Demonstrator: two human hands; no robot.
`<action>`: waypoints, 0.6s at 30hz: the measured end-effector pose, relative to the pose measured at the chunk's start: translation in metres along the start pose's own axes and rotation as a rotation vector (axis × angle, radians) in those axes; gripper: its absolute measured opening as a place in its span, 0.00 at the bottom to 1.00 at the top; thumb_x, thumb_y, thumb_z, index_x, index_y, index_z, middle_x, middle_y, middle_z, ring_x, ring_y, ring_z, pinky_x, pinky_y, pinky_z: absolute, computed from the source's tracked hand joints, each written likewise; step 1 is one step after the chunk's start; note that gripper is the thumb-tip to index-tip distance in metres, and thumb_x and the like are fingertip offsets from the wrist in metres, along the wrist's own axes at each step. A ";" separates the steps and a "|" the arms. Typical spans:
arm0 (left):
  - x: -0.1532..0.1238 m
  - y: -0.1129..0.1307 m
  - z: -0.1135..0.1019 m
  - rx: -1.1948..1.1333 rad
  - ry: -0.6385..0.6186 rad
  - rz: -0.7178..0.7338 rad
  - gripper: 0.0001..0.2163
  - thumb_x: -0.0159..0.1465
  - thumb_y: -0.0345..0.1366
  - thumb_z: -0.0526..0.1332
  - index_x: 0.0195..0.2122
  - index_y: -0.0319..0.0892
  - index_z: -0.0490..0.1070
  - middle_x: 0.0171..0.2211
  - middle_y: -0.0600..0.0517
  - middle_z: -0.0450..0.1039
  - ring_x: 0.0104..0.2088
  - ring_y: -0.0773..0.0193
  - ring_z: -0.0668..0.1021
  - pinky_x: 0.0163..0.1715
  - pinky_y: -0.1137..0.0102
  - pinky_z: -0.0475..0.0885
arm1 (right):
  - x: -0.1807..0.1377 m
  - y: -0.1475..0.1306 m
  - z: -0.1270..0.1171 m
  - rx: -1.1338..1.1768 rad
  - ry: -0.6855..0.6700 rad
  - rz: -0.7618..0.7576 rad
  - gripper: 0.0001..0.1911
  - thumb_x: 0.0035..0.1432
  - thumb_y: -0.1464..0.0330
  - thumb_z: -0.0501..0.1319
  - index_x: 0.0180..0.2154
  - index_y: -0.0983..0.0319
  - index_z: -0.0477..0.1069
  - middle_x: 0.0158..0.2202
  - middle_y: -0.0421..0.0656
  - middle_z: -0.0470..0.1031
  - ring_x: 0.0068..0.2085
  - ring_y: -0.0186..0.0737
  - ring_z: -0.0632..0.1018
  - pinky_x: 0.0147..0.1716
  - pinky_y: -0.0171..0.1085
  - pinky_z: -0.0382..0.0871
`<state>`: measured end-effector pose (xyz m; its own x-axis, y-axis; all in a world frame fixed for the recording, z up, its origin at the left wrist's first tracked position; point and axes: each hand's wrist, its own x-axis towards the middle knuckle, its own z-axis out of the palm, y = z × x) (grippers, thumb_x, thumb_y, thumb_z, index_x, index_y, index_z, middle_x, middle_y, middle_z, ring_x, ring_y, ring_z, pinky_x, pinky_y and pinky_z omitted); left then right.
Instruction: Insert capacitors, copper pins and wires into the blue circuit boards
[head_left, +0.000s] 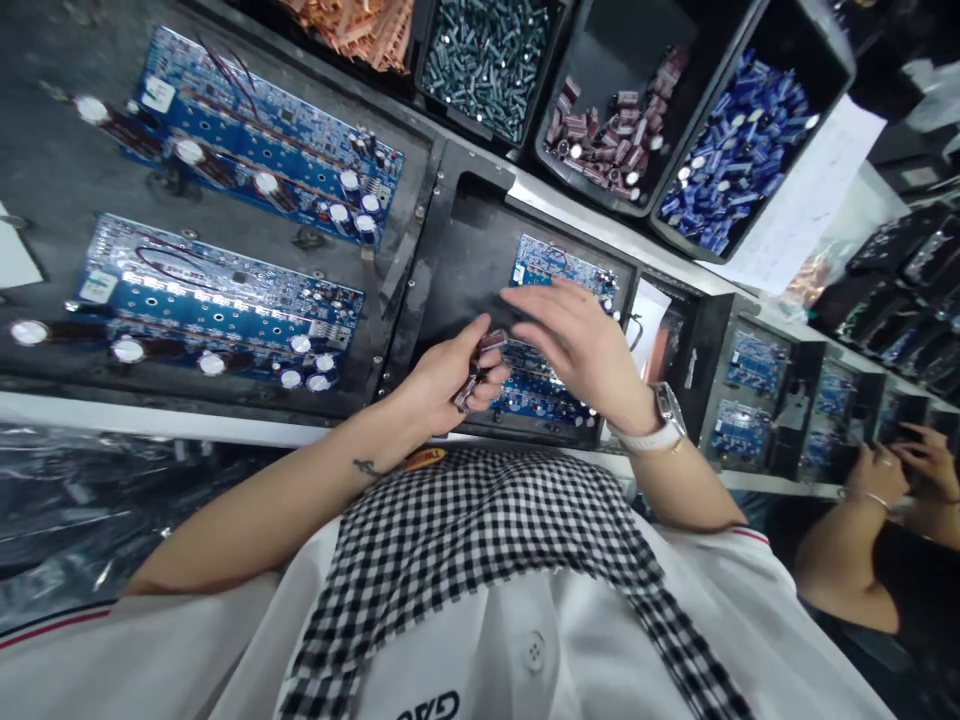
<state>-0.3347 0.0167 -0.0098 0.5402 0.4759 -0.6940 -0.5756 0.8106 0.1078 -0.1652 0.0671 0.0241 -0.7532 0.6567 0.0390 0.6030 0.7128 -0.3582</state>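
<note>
My left hand point(450, 375) is closed round several brown capacitors point(491, 341), beside the left edge of the circuit boards in the middle tray. My right hand point(581, 345), a watch on its wrist, hovers over those boards with its fingers stretched out. Nothing shows between its fingers. Under it lie a blue circuit board point(559, 262) at the back and another blue circuit board point(529, 385) nearer me, both partly covered by the hand.
Two blue boards with tall capacitors, a rear one point(262, 150) and a front one point(217, 305), lie in a tray at left. Behind are bins of green parts point(487, 60), brown capacitors point(607, 135) and blue capacitors point(739, 150). A co-worker's hands point(900, 470) are at far right.
</note>
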 end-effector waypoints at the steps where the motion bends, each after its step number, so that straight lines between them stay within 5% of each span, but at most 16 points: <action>1: -0.002 -0.005 0.002 0.024 -0.027 -0.036 0.25 0.71 0.51 0.51 0.20 0.39 0.56 0.18 0.55 0.57 0.12 0.77 0.57 0.08 0.82 0.48 | -0.011 -0.009 -0.003 0.054 0.002 0.004 0.15 0.69 0.65 0.55 0.55 0.58 0.68 0.52 0.43 0.78 0.53 0.39 0.76 0.63 0.47 0.63; 4: -0.014 -0.029 0.006 0.040 -0.050 -0.104 0.22 0.70 0.48 0.54 0.24 0.37 0.63 0.22 0.52 0.63 0.15 0.75 0.63 0.09 0.82 0.53 | -0.054 -0.032 -0.007 0.030 0.030 0.118 0.11 0.69 0.66 0.55 0.50 0.58 0.70 0.45 0.41 0.80 0.46 0.38 0.79 0.61 0.46 0.64; 9: -0.033 -0.068 0.006 0.185 0.006 -0.241 0.09 0.68 0.29 0.57 0.35 0.32 0.75 0.31 0.45 0.74 0.28 0.66 0.77 0.23 0.76 0.74 | -0.115 -0.035 0.016 -0.141 -0.017 0.326 0.09 0.69 0.70 0.54 0.47 0.58 0.71 0.44 0.42 0.80 0.45 0.41 0.79 0.66 0.58 0.54; 13: -0.036 -0.081 -0.003 0.257 -0.026 -0.214 0.09 0.67 0.25 0.57 0.41 0.31 0.77 0.34 0.41 0.78 0.29 0.66 0.80 0.25 0.77 0.74 | -0.127 -0.028 0.033 -0.153 -0.026 0.327 0.11 0.70 0.70 0.52 0.47 0.59 0.71 0.45 0.42 0.78 0.46 0.40 0.79 0.69 0.60 0.47; 18: -0.038 -0.085 -0.014 0.332 -0.072 -0.090 0.11 0.68 0.35 0.61 0.39 0.30 0.77 0.28 0.46 0.75 0.19 0.74 0.71 0.16 0.80 0.63 | -0.126 -0.030 0.038 -0.191 -0.006 0.294 0.12 0.69 0.70 0.52 0.48 0.58 0.71 0.44 0.42 0.78 0.44 0.41 0.79 0.69 0.63 0.47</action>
<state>-0.3147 -0.0744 -0.0023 0.6288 0.4107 -0.6602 -0.2988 0.9115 0.2825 -0.0983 -0.0466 -0.0059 -0.5411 0.8397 -0.0451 0.8322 0.5270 -0.1724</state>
